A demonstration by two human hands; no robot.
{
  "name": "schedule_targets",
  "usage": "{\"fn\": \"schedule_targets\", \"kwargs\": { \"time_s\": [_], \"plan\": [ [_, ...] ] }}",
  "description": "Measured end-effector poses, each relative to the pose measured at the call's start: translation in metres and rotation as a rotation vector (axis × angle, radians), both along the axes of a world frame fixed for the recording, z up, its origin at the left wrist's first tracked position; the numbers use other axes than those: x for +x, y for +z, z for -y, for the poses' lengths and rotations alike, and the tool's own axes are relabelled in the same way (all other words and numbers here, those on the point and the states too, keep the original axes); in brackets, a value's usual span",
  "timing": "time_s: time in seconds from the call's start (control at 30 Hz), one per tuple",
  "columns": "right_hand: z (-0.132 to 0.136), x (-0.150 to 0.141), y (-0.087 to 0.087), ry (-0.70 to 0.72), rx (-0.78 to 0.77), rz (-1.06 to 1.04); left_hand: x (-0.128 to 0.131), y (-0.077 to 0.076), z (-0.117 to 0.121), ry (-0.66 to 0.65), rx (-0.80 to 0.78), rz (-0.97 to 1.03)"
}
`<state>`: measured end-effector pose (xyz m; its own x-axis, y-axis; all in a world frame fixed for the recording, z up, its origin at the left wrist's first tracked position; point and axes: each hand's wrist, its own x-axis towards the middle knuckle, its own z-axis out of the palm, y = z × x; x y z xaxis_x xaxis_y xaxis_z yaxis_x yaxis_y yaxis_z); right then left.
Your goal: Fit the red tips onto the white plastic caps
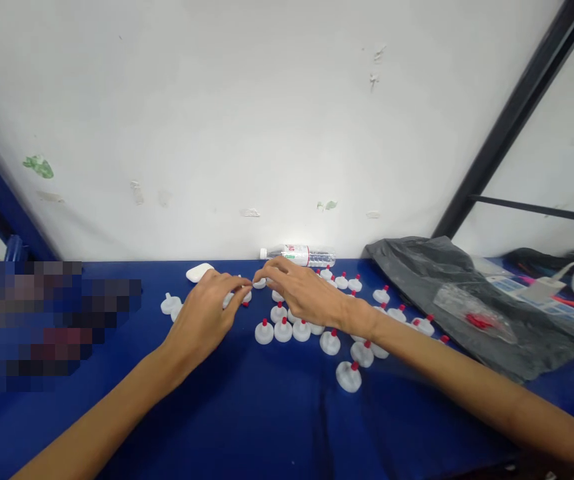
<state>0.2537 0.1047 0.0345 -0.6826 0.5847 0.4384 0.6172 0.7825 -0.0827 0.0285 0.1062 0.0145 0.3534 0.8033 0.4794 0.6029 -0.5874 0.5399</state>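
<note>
My left hand (211,307) is closed in a pinch, thumb and forefinger meeting close to my right fingertips. Whatever it grips is too small to make out. A white disc-shaped cap with a red tip (245,299) shows just beneath its thumb. My right hand (297,287) reaches in from the right with bent fingers drawn together. Just under those fingertips shows a white cap (259,283); whether they grip it is hidden. Several white caps with red-tipped spouts (283,329) stand below and around the right hand. Beside the left hand are white caps without red tips (169,304).
A clear plastic bottle (299,255) lies against the wall. Left of it rests a white rounded object (199,273). On the right, a grey plastic bag (417,267) carries a clear pouch of small red pieces (481,321). All lie on a blue tabletop (247,413).
</note>
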Motion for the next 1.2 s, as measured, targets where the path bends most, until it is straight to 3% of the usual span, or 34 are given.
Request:
{"fn": "schedule_targets", "kwargs": {
  "time_s": [0.23,0.53,0.63,0.87,1.07,1.2],
  "plan": [
    [-0.004,-0.003,-0.005,-0.004,0.067,-0.049,-0.004,-0.020,-0.009,-0.003,0.269,-0.493],
    [-0.005,-0.002,-0.018,0.047,-0.017,0.159,0.003,-0.025,-0.008,0.018,0.342,-0.696],
    [-0.006,-0.003,-0.017,0.058,-0.044,0.146,0.005,-0.027,-0.008,0.030,0.340,-0.697],
    [-0.018,-0.006,-0.015,-0.099,-0.061,0.066,0.004,-0.019,-0.006,0.049,0.319,-0.586],
    [-0.041,-0.006,-0.026,-0.087,-0.142,0.114,-0.005,-0.010,-0.006,0.068,0.312,-0.404],
    [-0.045,-0.012,-0.020,-0.041,-0.145,0.120,-0.008,-0.010,-0.009,0.066,0.341,-0.281]
  ]
}}
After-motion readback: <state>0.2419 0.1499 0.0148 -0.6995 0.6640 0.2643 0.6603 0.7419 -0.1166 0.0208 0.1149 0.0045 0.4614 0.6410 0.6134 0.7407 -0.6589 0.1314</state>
